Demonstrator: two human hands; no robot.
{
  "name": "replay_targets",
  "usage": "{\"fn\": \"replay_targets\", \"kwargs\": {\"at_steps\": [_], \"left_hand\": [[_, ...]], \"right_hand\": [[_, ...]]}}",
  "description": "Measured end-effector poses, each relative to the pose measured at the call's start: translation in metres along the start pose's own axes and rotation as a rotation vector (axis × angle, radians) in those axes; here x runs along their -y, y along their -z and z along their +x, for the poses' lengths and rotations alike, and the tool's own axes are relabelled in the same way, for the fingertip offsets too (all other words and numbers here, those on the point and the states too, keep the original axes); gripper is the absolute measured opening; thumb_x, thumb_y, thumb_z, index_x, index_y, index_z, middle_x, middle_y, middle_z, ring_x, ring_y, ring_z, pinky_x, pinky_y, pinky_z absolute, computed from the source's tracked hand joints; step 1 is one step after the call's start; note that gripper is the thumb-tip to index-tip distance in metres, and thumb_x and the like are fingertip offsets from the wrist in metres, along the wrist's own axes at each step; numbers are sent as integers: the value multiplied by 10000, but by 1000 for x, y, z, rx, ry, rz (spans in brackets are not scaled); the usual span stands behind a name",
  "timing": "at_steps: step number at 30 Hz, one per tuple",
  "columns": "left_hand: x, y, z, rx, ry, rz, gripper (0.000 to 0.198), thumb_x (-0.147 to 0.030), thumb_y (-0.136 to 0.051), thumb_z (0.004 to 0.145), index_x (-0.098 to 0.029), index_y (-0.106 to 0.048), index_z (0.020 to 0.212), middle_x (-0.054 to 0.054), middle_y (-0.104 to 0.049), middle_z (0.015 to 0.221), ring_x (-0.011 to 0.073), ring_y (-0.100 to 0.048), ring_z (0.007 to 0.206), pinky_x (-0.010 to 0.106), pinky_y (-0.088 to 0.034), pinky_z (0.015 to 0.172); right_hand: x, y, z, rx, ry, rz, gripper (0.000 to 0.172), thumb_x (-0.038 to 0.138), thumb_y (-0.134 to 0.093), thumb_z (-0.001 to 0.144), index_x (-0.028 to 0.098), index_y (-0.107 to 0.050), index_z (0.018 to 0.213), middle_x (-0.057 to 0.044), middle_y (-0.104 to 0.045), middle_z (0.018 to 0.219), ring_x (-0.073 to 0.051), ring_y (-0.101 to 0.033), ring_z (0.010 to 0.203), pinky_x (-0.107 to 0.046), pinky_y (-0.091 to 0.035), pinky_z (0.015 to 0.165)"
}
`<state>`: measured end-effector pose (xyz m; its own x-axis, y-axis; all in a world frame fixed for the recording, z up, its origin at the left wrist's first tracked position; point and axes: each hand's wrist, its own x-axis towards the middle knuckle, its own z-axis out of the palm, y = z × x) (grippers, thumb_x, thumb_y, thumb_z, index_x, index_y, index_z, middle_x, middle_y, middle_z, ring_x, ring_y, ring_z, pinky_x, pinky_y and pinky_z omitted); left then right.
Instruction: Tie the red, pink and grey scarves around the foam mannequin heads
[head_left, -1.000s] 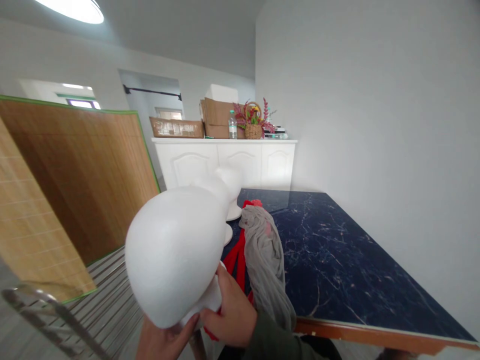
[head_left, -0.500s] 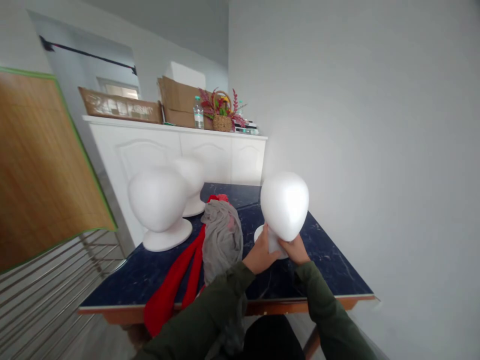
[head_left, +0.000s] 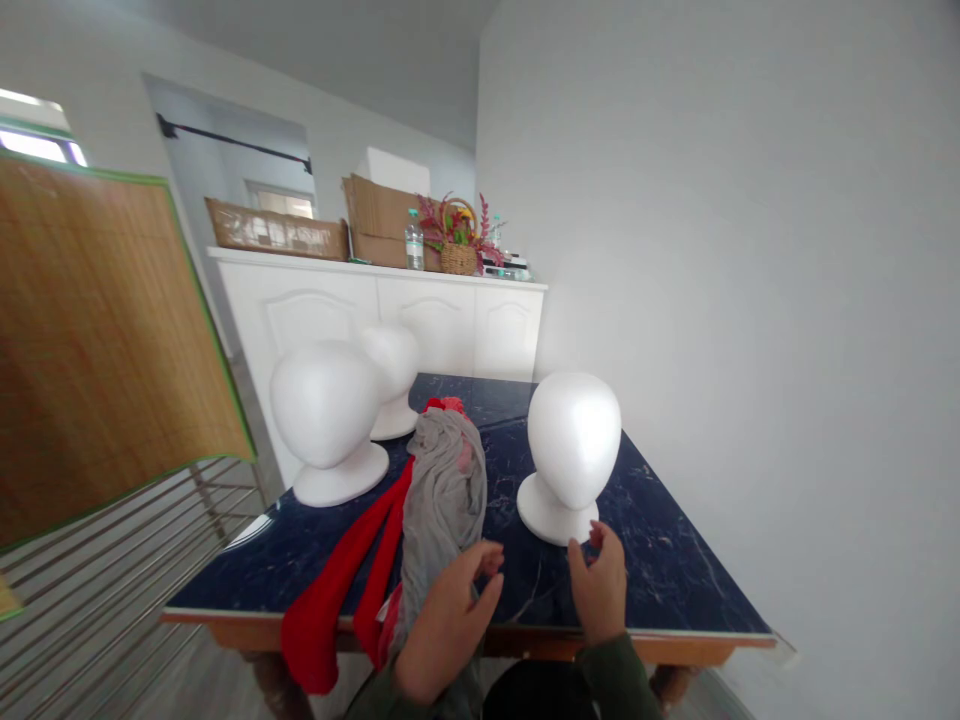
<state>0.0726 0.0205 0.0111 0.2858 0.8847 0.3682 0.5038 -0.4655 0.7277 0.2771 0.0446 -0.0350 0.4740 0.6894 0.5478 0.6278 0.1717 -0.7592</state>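
A white foam mannequin head (head_left: 574,440) stands upright on its round base at the right of the dark blue marbled table (head_left: 645,540). My right hand (head_left: 600,580) is just in front of that base, fingers parted and holding nothing. Over the near end of a grey cloth (head_left: 446,480) hovers my left hand (head_left: 454,615), empty, thumb and fingers apart; I cannot tell whether it touches the cloth. A long red cloth (head_left: 337,580) lies left of the grey one, its ends hanging past the front edge.
Two more white mannequin heads, a nearer one (head_left: 326,405) and a farther one (head_left: 394,365), stand at the table's left. Behind is a white cabinet (head_left: 315,310) bearing cardboard boxes, a bottle (head_left: 414,242) and a flower basket (head_left: 458,255). A metal rack (head_left: 135,530) is at left.
Both hands have let go of the right mannequin head's neck. My left hand has moved left and back toward me; my right has drawn back slightly. The head now stands upright.
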Motion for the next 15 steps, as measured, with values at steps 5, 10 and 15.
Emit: {"fn": "replay_targets", "kwargs": {"at_steps": [5, 10, 15], "left_hand": [[18, 31, -61, 2, 84, 148, 170, -276, -419, 855, -216, -578, 858, 22, -647, 796, 167, -620, 747, 286, -513, 665], [33, 51, -69, -167, 66, 311, 206, -283, -441, 836, -187, -564, 971, 81, -633, 979, 216, -599, 942, 375, -496, 819], [58, 56, -77, -143, 18, 419, 388, -288, -451, 829, -158, -463, 1194, 125, -552, 1202, 238, -515, 1127, 428, -435, 936]], "right_hand": [[60, -46, -55, 525, 166, -34, 667, 436, -606, 701, 74, -451, 1240, -207, -565, 1142, -331, -524, 1063, -459, -413, 883], [96, -81, -50, 716, 73, -48, 825, 370, -720, 526, 50, -453, 1238, -211, -584, 1119, -352, -528, 1053, -452, -392, 895], [95, -83, -39, 736, -327, 417, 303, 185, -575, 583, 151, -648, 875, -69, -683, 853, -254, -594, 914, -373, -416, 877]]}}
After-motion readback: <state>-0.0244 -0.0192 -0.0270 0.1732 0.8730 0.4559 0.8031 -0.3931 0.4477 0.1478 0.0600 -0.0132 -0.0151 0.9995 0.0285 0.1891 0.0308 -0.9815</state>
